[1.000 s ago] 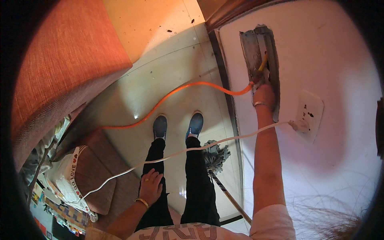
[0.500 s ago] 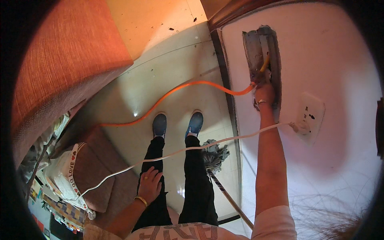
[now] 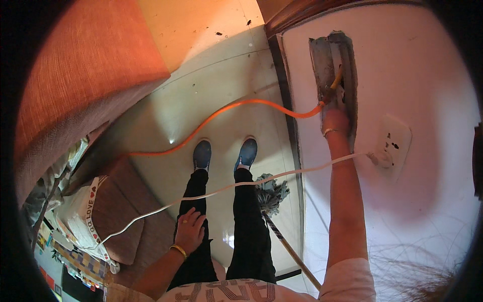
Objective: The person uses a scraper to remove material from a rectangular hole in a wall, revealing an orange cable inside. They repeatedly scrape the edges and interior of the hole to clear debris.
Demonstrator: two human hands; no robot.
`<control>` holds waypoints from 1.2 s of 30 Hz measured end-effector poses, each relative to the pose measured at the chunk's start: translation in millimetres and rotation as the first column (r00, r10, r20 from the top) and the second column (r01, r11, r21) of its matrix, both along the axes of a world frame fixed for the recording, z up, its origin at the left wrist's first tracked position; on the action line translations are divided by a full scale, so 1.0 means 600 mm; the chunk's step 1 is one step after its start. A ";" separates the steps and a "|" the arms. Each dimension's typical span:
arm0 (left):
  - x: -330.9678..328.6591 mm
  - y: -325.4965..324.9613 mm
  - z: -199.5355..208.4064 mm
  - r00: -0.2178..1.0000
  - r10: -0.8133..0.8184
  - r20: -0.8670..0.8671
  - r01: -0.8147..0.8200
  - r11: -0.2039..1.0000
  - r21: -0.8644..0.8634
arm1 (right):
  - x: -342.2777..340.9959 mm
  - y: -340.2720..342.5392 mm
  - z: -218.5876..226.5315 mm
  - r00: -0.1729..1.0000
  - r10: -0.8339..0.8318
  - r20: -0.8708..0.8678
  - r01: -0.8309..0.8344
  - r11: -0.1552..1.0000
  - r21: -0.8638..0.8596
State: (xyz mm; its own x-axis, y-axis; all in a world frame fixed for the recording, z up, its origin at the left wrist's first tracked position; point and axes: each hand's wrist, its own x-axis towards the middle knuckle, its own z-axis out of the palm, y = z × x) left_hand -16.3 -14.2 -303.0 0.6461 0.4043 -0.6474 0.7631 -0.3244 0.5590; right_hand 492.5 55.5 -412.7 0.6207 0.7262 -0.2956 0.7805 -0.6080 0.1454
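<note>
My right hand (image 3: pixel 336 121) is inside a rough grey recess (image 3: pixel 322 55) cut into the wall. Its fingers look curled and are partly hidden beside the wall end of an orange hose (image 3: pixel 241 102). I cannot make out what they grip. Just above, a yellow stick-like piece (image 3: pixel 337 79) slants upward from a dark joint where the hose ends. My left hand (image 3: pixel 190 226), fingers spread, rests on my left thigh and holds nothing.
A white cord (image 3: pixel 226 190) runs from a wall socket (image 3: pixel 395 146) across my legs to a brown cushioned seat (image 3: pixel 118 221). A grey mop (image 3: pixel 271 195) stands beside my right leg. Orange-red upholstery (image 3: pixel 90 45) fills the upper left. Small dark bits lie on the tiled floor.
The view has shifted slightly. My right hand sits a little lower against the hose end, leaving more of the joint and yellow piece visible. My left hand stays on my thigh.
</note>
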 end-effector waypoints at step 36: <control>-0.009 -0.005 0.004 1.000 -0.025 -0.010 0.025 0.999 0.030 | -0.059 0.032 0.004 0.762 -0.406 -0.505 0.625 0.665 0.409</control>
